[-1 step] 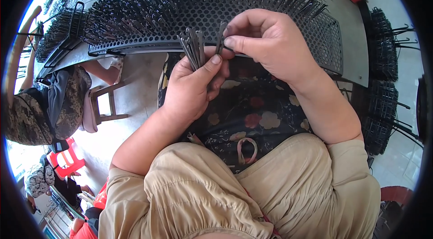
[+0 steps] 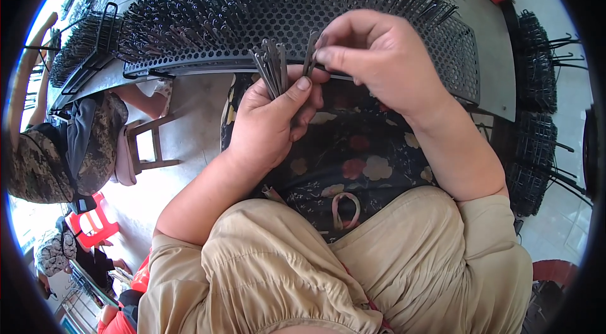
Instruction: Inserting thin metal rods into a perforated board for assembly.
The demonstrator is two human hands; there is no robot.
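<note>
Right hand point(image 2: 384, 59) slightly higher, rods point(image 2: 275, 74) near tray edge point(image 2: 202, 68)

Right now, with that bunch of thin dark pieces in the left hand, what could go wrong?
The bundle fans out above the left hand, so a piece might slip onto the flowered cloth below. The right hand is close by, so a fingertip could get pinched. It also appears near the black rack, where it might knock the standing pieces.

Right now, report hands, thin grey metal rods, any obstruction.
Left hand closed on bundle of thin grey metal rods. Right hand at one separate rod. Black perforated metal tray just beyond; nothing visibly blocking the hands.
</note>
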